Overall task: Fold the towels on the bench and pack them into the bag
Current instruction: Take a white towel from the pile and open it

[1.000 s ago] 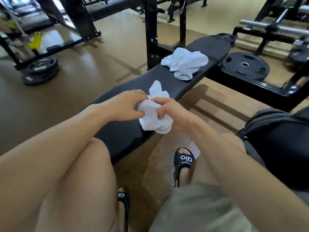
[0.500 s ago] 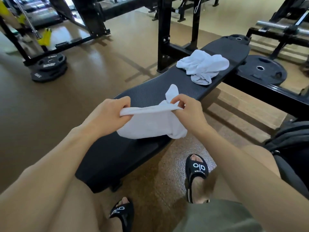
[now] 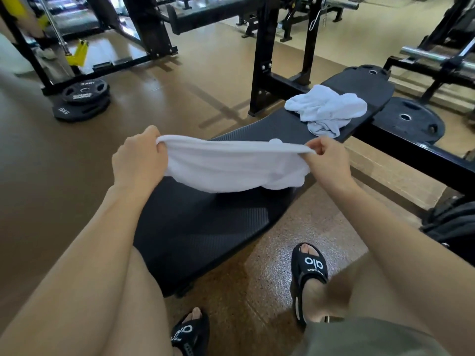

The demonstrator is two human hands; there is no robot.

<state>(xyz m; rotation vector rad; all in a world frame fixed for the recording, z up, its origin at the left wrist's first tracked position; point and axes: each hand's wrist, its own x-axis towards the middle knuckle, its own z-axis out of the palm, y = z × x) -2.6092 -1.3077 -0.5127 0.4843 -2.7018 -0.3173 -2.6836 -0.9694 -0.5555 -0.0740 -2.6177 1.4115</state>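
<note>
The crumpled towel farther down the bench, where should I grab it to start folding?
Judging by how the crumpled towel lies, reach from above and pinch its upper left edge, which looks flattest. The lower right end is bunched and overhangs the bench edge.

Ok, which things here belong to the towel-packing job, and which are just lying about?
Job:
held towel, gripped by left hand and right hand
crumpled towel
bench
bag

Lying about:
weight plates
plate by the bench
barbell
</note>
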